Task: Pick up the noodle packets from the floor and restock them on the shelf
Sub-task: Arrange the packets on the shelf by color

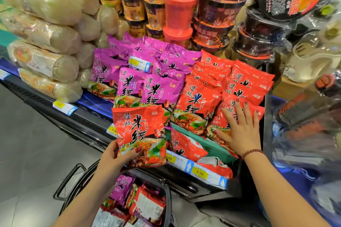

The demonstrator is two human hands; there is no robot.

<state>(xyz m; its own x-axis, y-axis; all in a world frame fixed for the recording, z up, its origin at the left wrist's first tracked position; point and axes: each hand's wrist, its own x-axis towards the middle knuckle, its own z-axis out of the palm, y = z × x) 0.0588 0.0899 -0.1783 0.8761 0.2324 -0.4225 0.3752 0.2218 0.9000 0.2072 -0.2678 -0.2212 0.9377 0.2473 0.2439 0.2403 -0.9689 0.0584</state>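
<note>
My left hand [118, 160] grips the bottom edge of a red noodle packet [140, 131] and holds it upright in front of the shelf [92, 110]. My right hand [239, 129] lies flat, fingers spread, on the red packets [199, 103] stacked on the shelf's right part. Purple packets [129, 72] fill the part to their left. Another red packet [186, 145] lies at the shelf's front edge. Below my left arm a black basket [166, 201] on the floor holds several purple and red packets [144, 202].
Clear-wrapped rice noodle bundles [46, 29] are stacked at the left. Cup noodles [177, 14] and black bowl noodles [214, 24] stand behind the packets. Yellow price tags [199, 173] line the shelf edge. Wrapped goods [304, 125] crowd the right. Grey tiled floor [27, 143] lies to the left.
</note>
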